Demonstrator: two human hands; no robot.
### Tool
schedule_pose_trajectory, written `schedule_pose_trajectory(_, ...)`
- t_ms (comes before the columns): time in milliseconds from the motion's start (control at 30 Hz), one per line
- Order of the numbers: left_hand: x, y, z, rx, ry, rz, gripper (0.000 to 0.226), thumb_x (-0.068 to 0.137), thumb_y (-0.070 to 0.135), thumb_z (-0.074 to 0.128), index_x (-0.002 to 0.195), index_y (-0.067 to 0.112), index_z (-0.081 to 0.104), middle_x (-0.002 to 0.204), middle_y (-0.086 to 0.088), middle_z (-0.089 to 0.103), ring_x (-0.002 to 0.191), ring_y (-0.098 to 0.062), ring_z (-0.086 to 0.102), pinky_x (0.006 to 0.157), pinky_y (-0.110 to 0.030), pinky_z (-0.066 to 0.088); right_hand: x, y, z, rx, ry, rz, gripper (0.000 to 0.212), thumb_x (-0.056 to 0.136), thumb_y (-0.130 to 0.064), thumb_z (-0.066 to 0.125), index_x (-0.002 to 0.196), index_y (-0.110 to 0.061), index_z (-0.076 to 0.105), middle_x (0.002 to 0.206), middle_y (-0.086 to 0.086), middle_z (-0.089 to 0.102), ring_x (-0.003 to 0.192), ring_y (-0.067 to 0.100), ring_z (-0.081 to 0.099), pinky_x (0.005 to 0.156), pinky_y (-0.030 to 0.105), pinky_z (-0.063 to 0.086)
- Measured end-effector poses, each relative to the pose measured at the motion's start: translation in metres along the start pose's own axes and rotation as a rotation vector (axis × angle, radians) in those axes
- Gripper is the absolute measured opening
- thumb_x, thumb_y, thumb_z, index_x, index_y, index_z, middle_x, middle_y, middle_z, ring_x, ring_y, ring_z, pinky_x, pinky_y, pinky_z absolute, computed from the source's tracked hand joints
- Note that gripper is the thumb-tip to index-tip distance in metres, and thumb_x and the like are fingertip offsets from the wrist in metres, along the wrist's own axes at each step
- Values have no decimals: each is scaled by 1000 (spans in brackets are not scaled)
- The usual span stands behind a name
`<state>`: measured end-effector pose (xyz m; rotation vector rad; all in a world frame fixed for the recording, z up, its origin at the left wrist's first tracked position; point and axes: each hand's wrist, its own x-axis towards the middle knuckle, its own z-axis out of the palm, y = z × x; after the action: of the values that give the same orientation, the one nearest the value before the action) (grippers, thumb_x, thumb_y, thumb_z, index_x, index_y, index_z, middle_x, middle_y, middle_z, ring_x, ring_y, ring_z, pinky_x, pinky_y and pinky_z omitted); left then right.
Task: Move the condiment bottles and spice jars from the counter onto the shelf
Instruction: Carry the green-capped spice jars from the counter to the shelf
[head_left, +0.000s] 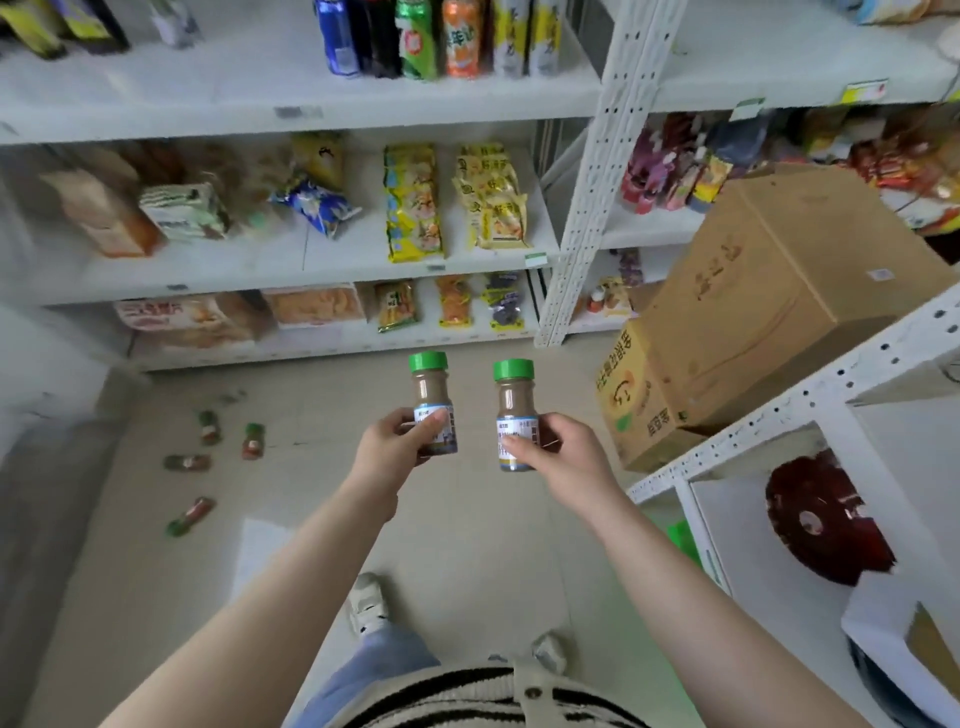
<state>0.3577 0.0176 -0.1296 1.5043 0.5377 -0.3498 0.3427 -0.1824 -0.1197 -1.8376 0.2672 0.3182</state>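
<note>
Two hands, the left hand (397, 439) and the right hand (558, 447). Each holds one brown spice jar with a green lid, the left jar (434, 402) and the right jar (514, 413). Four more small jars (208, 460) lie on the floor, left of the hands. Two cardboard boxes (769, 306) sit to the right.

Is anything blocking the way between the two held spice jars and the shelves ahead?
Nothing visible does. The left hand and right hand hold the spice jars upright over bare floor; the cardboard box sits off to the right.
</note>
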Motion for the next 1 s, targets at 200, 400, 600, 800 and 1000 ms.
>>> schedule_pose_trajectory(200, 32, 18, -114, -56, 114, -37, 16, 88, 22, 67, 99, 10, 65, 85, -6, 68, 72, -14, 65, 72, -22, 51, 46, -42, 108, -24, -98, -2, 23, 76, -31, 78, 91, -15, 70, 87, 7, 72, 76, 15, 62, 73, 31, 48)
schedule_pose_trajectory(400, 73, 61, -220, -75, 174, -2, 17, 86, 17, 69, 98, 5, 64, 78, -5, 67, 58, -10, 65, 60, -14, 52, 96, -95, 211, -35, -145, -34, 21, 78, -29, 77, 91, -16, 70, 89, 8, 73, 81, 19, 66, 81, 40, 52)
schedule_pose_trajectory(600, 112, 102, -285, -117, 253, 27, 22, 84, 21, 71, 102, 9, 67, 89, -7, 70, 76, -21, 66, 53, -12, 47, 140, -145, 272, -38, -199, -72, 20, 78, -29, 76, 93, -17, 70, 92, 7, 74, 91, 27, 69, 85, 41, 53)
schedule_pose_trajectory(800, 170, 130, -316, -188, 283, 27, 27, 83, 21, 72, 104, 5, 67, 89, -10, 71, 75, -21, 67, 76, -25, 52, 207, -184, 309, -66, -245, -94, 26, 77, -32, 77, 96, -17, 69, 93, 4, 74, 89, 21, 69, 87, 41, 52)
schedule_pose_trajectory(1000, 245, 181, -341, -232, 336, 65, 22, 84, 22, 72, 101, 9, 67, 87, -7, 72, 78, -20, 67, 81, -30, 53, 297, -236, 338, -87, -317, -163, 18, 78, -29, 77, 93, -23, 68, 90, 2, 73, 84, 17, 66, 80, 34, 52)
